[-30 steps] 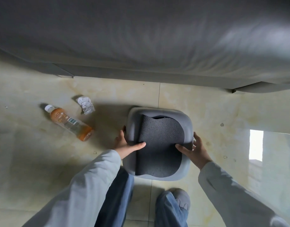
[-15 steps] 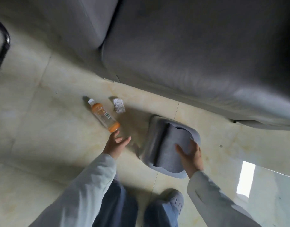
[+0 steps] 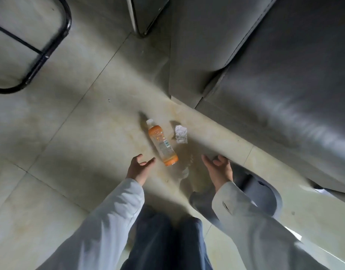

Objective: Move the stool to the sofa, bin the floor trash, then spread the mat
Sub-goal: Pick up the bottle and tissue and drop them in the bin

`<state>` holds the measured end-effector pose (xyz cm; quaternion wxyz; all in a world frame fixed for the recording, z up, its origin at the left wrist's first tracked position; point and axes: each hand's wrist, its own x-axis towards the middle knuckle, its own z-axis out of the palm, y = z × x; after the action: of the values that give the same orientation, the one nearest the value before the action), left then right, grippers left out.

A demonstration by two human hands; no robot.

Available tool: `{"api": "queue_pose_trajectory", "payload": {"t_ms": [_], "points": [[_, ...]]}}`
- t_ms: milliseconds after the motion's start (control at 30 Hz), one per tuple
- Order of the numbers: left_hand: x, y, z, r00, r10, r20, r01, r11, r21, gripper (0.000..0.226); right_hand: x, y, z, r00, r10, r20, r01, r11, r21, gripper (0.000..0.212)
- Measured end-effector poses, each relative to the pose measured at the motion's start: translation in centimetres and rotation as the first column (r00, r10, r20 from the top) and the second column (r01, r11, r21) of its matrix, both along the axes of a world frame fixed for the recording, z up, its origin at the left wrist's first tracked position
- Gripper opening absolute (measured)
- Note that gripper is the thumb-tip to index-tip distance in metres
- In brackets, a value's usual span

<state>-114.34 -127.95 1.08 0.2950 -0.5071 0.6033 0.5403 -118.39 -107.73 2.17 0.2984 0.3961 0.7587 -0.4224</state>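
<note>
Both hands are empty, fingers loosely spread: left hand (image 3: pixel 139 167) just short of the orange bottle (image 3: pixel 162 145) on the floor (image 3: pixel 70 133), right hand (image 3: pixel 218 168) nearby, crumpled paper (image 3: pixel 181 134) beside the sofa (image 3: pixel 284 84).

- Your right sleeve (image 3: pixel 243 209) hides most of the stool (image 3: pixel 273 197).
- The sofa (image 3: pixel 284 75) and black metal frame (image 3: pixel 41 55) run off the picture's edge.
- The bottle (image 3: pixel 162 144) label's print is too small to read.

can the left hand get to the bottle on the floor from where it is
Probably yes. The left hand is open and empty, just short of the bottle, which lies on bare floor. Nothing sits between them; the crumpled paper is on the bottle's far side.
</note>
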Motion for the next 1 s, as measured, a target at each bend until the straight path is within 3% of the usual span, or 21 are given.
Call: {"api": "queue_pose_trajectory", "payload": {"t_ms": [33, 133, 267, 433, 500, 567, 733, 933, 1000], "points": [[-0.2, -0.3, -1.3, 1.0, 0.004, -0.002, -0.004, 1.0, -0.003, 0.066, -0.5, -0.6, -1.5, 1.0, 0.003, 0.011, -0.003, 1.0, 0.008, 0.049], [-1.1, -1.2, -6.3, 0.999, 0.033, -0.003, -0.033, 0.999, -0.019, 0.074, -2.2, -1.9, -7.6, 0.999, -0.013, 0.029, 0.013, 1.0, 0.003, 0.073], [-2.7, -1.3, -14.2, 0.992, 0.125, 0.022, -0.126, 0.991, 0.04, 0.086, -4.2, -2.7, -16.2, 0.994, 0.061, 0.091, -0.06, 0.998, -0.006, 0.037], [-5.4, -0.6, -19.6, 0.993, 0.09, -0.073, -0.092, 0.995, -0.031, 0.095, -6.8, -4.1, -23.2, 0.992, 0.097, 0.079, -0.098, 0.995, 0.007, 0.026], [-6.1, -0.7, -21.6, 0.991, 0.044, -0.127, -0.055, 0.995, -0.083, 0.104, -7.4, -4.4, -24.8, 0.99, 0.103, 0.099, -0.111, 0.991, 0.069, 0.045], [-6.3, -0.9, -24.3, 0.988, 0.008, -0.154, -0.027, 0.993, -0.117, 0.11, -7.7, -4.6, -25.5, 0.988, 0.109, 0.11, -0.125, 0.981, 0.147, 0.063], [-7.6, -0.5, -23.1, 0.991, -0.005, -0.132, -0.003, 0.998, -0.062, 0.083, -7.6, -4.7, -25.1, 0.982, 0.168, 0.081, -0.18, 0.968, 0.173, 0.045], [-5.9, -0.3, -18.0, 0.991, 0.033, -0.126, -0.033, 0.999, -0.001, 0.075, -5.5, -4.2, -19.1, 0.995, -0.098, 0.0, 0.098, 0.989, -0.11, 0.02], [-4.8, -0.1, -14.1, 0.992, 0.039, -0.12, -0.038, 0.999, 0.012, 0.077, -4.1, -3.8, -15.1, 0.984, -0.176, 0.004, 0.174, 0.966, -0.194, 0.028]]}}
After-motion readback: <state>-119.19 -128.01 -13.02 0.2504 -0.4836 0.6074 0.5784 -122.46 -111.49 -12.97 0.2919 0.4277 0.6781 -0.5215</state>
